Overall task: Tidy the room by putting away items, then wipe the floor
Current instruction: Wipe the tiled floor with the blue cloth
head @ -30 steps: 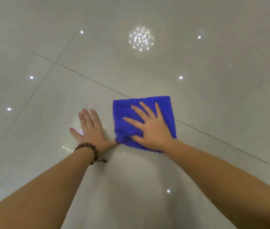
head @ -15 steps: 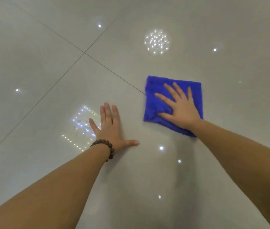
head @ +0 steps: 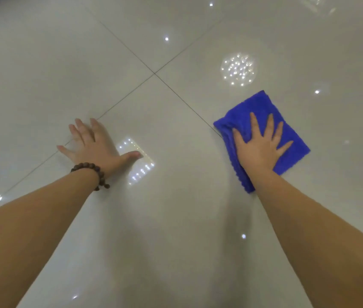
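Two bare hands rest flat on the floor (head: 176,218), a glossy surface of large pale tiles divided by thin dark grout lines (head: 131,52) that cross at a single point ahead of the person. The glaze is smooth and mirror-like; it reflects scattered pinpoint lights, one round cluster of lights (head: 238,70) and one rectangular outline of lights (head: 140,161).

Right hand (head: 260,147): palm down, fingers spread wide, pressing on the blue cloth (head: 287,134). The cloth is a plush, fuzzy-napped fabric, roughly square and apparently folded. Its near-left edge bunches into small ridges beside the wrist, and its left corner touches a grout line. The cloth lies flat on the tile, to the right of the grout crossing and just below the round cluster.

Left hand (head: 91,145): palm down on bare tile, fingers loosely spread, thumb extended toward the rectangular reflection. It holds nothing. Its fingertips lie across a grout line. A bracelet (head: 91,172) of round, dark brown matte beads circles the left wrist, with a short beaded end hanging at the inner side.

Both forearms are bare and well apart.
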